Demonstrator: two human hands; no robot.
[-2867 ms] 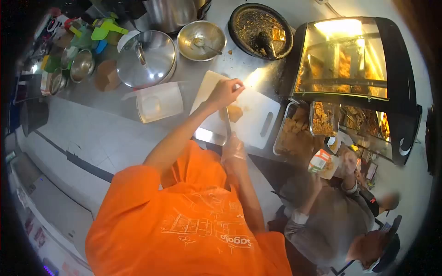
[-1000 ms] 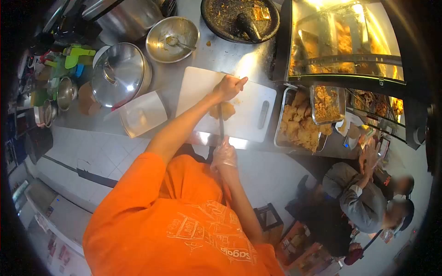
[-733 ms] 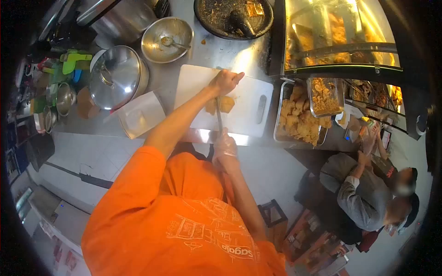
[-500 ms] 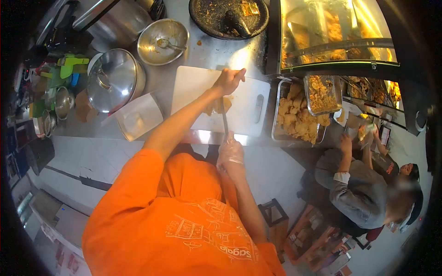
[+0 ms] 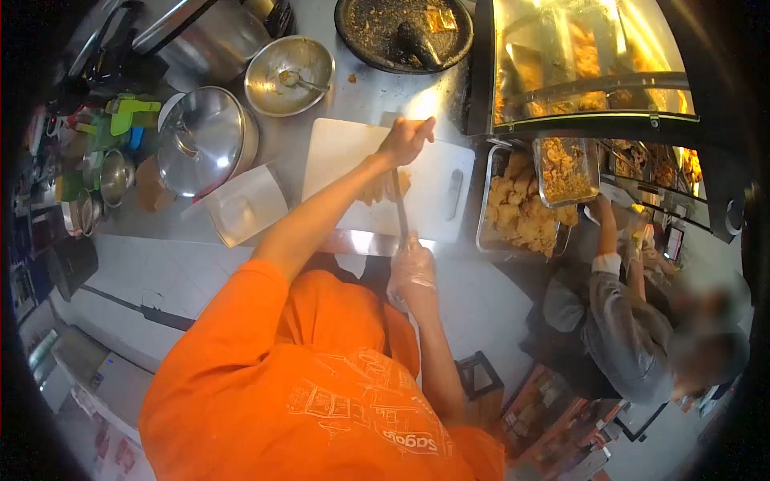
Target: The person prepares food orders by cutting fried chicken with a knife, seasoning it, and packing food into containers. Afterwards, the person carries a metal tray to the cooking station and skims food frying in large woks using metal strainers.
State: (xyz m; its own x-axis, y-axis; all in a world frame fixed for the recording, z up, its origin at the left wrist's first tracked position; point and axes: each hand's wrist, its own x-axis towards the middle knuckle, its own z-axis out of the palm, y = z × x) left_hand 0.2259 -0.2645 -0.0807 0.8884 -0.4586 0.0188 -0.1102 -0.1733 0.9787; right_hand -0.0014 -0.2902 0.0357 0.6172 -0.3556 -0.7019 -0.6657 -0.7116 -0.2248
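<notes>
My right hand [image 5: 412, 268], in a clear plastic glove, is closed round the handle of a knife [image 5: 400, 212] at the front edge of the white cutting board [image 5: 433, 180]. The blade points away from me across the board. My bare left hand [image 5: 407, 142] is at the blade's far end, fingers curled, pressing on it from above. Under the blade and my left wrist lies a light brown piece of food [image 5: 374, 193], partly hidden by the forearm.
Left of the board are a lidded pot [image 5: 200, 144], a plastic-lined container [image 5: 247, 210] and a steel bowl [image 5: 273, 94] with a spoon. A stone mortar [image 5: 365, 48] stands behind. To the right are a tray of fried food [image 5: 513, 212], a glass warmer [image 5: 593, 60] and co-workers [image 5: 630, 337].
The knife and both hands keep nearly the same place on the board; the whole view has shifted slightly. At right, a co-worker's hand has moved close to the food trays.
</notes>
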